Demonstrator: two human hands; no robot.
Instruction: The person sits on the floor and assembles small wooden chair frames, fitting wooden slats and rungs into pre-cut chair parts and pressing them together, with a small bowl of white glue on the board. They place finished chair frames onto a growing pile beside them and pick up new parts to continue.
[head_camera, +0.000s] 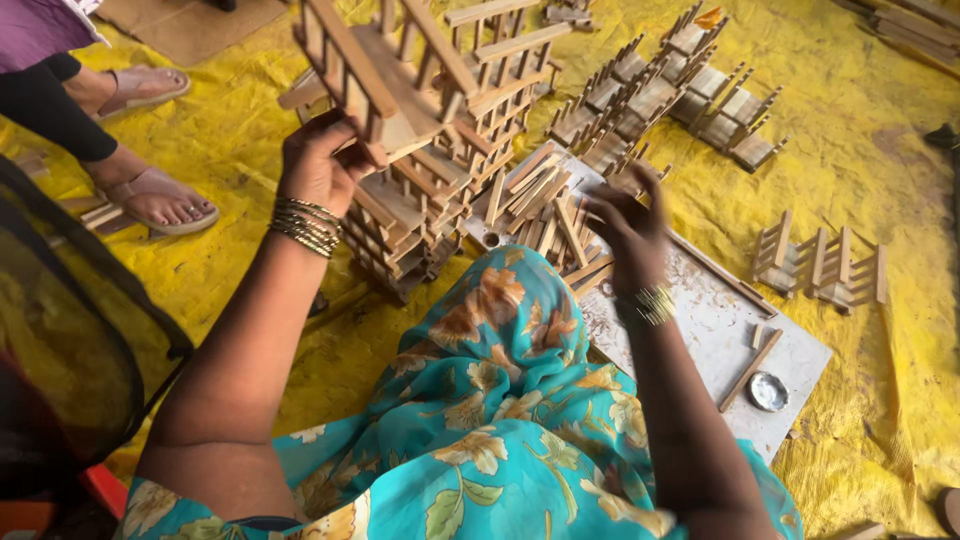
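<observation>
Left hand (322, 160) is up at the tall stack of wooden frames (420, 170), fingers curled and clamped on the slatted frame (365, 70) at the very top, which tilts over the pile. The stack stands on the yellow sheet (870, 150), hard against the near-left edge of the grey board (720, 320). Right hand (625, 225) hovers over the loose wooden sticks (545, 205) heaped at the board's far-left corner — its fingers are blurred and drawn together, but whether they pinch a stick I cannot tell. Gold bangles (305, 225) on the left wrist. Down by the board's near-right corner sits a small round metal dish (768, 391), with a single stick (750, 370) just beside it. More finished frames (665, 90) lie in rows beyond the board — another set (820, 265) off its right edge. Another person's sandalled foot (155, 200) rests on the sheet at the left.
</observation>
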